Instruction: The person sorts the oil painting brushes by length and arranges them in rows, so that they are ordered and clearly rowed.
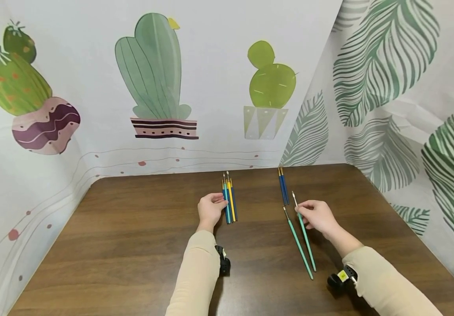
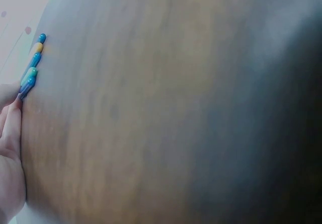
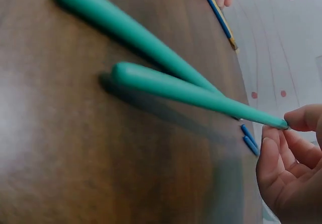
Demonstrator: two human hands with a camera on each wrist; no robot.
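My right hand pinches a green-handled paintbrush near its ferrule, thumb against fingers. The handle's rounded end is lifted off the table and casts a shadow. Just left of it lies a second green-handled paintbrush, flat on the wood. My left hand rests at the left side of a row of several paintbrushes with blue, green and yellow handles, its thumb touching the nearest ones. In the left wrist view, the rounded handle ends show side by side beyond the left hand.
Two blue paintbrushes lie together near the back edge, beyond the green ones. The brown wooden table meets a cloth backdrop printed with cacti and leaves. Black wrist cameras are strapped at both sleeves.
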